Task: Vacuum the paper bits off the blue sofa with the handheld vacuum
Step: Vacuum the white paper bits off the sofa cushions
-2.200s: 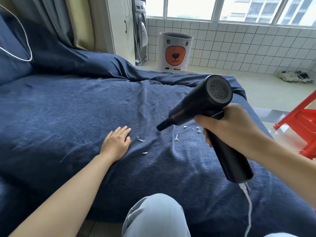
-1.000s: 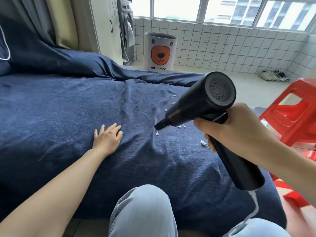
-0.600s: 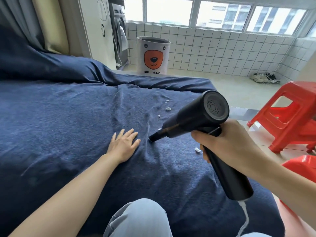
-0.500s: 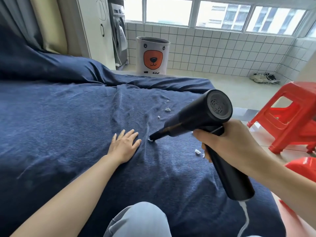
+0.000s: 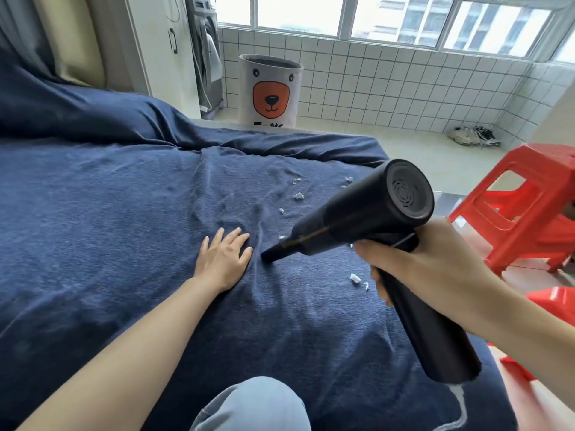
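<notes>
My right hand point(image 5: 432, 269) grips the handle of the black handheld vacuum point(image 5: 367, 219). Its narrow nozzle tip touches the blue sofa cover point(image 5: 109, 213) just right of my left hand point(image 5: 224, 259). That hand lies flat with straight fingers, pressing the fabric down. Several white paper bits point(image 5: 298, 196) are scattered beyond the nozzle toward the sofa's far right edge. Two more paper bits point(image 5: 355, 278) lie close below the vacuum barrel, near my right hand. A white cord hangs from the handle's bottom.
Red plastic stools point(image 5: 516, 206) stand on the floor right of the sofa. A bear-print laundry basket point(image 5: 270, 91) stands by the tiled wall, with shoes point(image 5: 473, 136) in the far corner. My knee point(image 5: 252, 405) in light jeans is at the bottom.
The nozzle has stayed next to my left hand over the last half second. The bit of paper at its tip is gone. Earlier the view shifted and my left hand moved rightward.
</notes>
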Tool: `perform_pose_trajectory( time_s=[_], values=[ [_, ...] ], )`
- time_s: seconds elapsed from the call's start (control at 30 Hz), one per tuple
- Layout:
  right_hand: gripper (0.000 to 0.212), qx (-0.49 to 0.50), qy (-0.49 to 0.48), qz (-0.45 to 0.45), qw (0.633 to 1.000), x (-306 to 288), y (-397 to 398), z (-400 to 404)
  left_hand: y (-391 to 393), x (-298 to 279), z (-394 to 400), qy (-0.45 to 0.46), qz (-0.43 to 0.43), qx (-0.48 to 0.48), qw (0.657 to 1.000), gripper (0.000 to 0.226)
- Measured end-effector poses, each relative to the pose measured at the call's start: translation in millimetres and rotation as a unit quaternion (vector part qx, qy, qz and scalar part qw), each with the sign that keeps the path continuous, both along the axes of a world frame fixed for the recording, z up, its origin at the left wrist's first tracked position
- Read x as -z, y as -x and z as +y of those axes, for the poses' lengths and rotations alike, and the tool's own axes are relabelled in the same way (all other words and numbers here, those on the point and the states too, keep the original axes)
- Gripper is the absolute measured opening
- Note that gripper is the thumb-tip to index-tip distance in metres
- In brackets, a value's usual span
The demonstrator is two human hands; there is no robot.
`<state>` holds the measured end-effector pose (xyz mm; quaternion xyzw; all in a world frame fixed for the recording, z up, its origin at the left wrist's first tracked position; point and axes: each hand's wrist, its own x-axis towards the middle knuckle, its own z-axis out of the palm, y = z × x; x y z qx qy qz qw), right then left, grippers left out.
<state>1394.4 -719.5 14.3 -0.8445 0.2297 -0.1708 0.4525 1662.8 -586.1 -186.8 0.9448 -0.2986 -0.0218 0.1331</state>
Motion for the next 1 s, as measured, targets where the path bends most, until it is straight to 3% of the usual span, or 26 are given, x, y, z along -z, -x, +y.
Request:
perform_pose_trajectory(
  time_s=[0.3, 0.43, 0.63, 1.0],
  values=[
    [0.025, 0.033, -0.003, -0.016, 0.999, 1, -2, -7, 3, -4, -2, 0.007, 0.019, -0.007, 1.0, 0.051],
    [0.029, 0.051, 0.103, -0.016, 0.993, 3, -3, -19, 4, -7, -9, 0.041, 0.045, -0.019, 0.998, 0.057],
    [0.033, 0.047, 0.074, -0.007, 0.996, 15, -18, -22, -2, -10, -19, 0.042, 0.047, 0.002, 0.998, 0.066],
    [0.035, 0.069, 0.116, -0.015, 0.991, 26, -59, -39, -21, -7, -41, 0.037, 0.038, 0.013, 0.998, 0.066]
  ],
)
